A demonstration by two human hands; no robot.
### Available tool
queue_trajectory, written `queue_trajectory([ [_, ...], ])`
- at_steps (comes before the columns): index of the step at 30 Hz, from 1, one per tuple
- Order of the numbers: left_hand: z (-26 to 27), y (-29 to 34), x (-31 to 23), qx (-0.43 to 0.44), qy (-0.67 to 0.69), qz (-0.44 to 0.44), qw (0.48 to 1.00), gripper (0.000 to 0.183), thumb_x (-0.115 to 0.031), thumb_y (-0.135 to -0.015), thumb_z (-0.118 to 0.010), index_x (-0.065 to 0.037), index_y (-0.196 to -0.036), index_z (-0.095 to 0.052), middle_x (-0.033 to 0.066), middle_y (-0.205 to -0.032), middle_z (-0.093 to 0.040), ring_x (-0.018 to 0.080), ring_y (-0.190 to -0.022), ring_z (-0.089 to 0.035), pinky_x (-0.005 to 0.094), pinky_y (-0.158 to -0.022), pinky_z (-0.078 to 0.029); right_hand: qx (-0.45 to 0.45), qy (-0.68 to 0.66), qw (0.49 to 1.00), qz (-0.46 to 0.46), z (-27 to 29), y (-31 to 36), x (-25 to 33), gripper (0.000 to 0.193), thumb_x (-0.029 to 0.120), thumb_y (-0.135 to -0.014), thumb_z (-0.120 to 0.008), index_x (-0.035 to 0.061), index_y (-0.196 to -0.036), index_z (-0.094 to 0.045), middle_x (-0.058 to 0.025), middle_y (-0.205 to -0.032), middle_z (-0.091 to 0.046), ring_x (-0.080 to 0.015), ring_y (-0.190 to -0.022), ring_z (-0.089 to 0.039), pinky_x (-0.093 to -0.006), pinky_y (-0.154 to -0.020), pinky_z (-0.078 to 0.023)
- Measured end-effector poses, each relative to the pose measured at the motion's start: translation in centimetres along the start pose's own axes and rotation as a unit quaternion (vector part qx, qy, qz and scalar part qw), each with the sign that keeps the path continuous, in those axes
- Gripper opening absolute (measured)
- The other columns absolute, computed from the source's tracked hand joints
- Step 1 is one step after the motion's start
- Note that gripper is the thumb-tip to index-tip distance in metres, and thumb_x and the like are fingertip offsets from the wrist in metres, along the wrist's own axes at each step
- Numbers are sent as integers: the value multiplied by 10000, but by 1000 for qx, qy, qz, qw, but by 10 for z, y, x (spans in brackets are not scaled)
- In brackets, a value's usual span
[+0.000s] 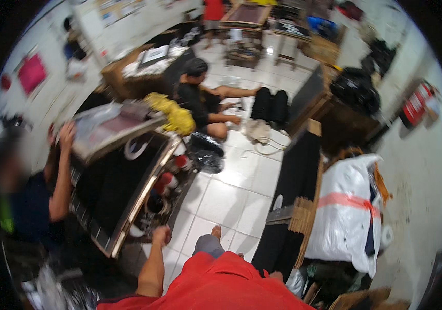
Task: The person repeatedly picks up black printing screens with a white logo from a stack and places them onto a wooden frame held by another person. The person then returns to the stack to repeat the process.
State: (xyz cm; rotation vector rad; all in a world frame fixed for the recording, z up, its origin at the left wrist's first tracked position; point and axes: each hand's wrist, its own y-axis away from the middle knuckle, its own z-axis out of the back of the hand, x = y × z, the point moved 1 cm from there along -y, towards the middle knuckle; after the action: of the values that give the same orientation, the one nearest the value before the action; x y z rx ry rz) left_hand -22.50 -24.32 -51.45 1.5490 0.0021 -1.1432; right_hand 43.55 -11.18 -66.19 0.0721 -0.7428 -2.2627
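Note:
My left hand [162,235] hangs beside my leg with its fingers curled in, and nothing shows in it. Nearest to it is the edge of a table topped with black cloth [112,191]. On a shelf under that edge stand red-and-white tubs [166,182]. My right hand [276,276] shows only slightly past my red shirt, its fingers hidden. It is close to a long board covered in black cloth [296,173], on which a stack of brown cardboard strips [300,215] lies.
At left a person lifts a framed screen [115,129] over the black-topped table. Another person [197,98] sits on the tiled floor [226,199] beside black cloth rolls [270,106]. A white sack [342,217] stands at right, a fire extinguisher [418,103] on the wall.

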Motion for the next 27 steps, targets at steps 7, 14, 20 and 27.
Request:
queue_trajectory([
  [7,140,-76,-106,-117,588,-147,787,636,-327,-761,-635,24,-1258,-448,171,-1379,-382,265,-1277,-348,398,-1076,-240,-65,-260,938,-222,22,-12,-19,247,267,-691,-591,38,-685,-684,-190,-733,-642,-350,-706,-643,-423,-646,-509],
  [14,175,-143,-124,-324,674,117,654,600,-393,-818,-469,-32,-1297,-442,97,-1387,-417,249,-1260,-383,404,-1067,-240,-111,-243,953,-146,277,-178,108,272,248,-697,-612,19,-840,-653,-193,-825,-651,-356,-806,-629,-422,-730,-493],
  [20,142,-118,-93,-300,682,-66,663,350,-334,-943,-396,-72,-1102,-565,119,-1001,-591,212,-907,-563,324,-713,-472,-112,-364,924,24,401,-362,353,234,176,-731,-626,-5,-880,-637,-180,-819,-654,-295,-768,-634,-384,-694,-495],
  [27,77,3,-147,-118,605,-17,787,230,-278,-856,-635,-71,-835,-539,28,-697,-542,136,-636,-538,212,-530,-440,221,-891,386,89,466,-394,559,395,90,-780,-676,36,-1128,-498,-105,-996,-590,-267,-919,-587,-470,-826,-485],
])
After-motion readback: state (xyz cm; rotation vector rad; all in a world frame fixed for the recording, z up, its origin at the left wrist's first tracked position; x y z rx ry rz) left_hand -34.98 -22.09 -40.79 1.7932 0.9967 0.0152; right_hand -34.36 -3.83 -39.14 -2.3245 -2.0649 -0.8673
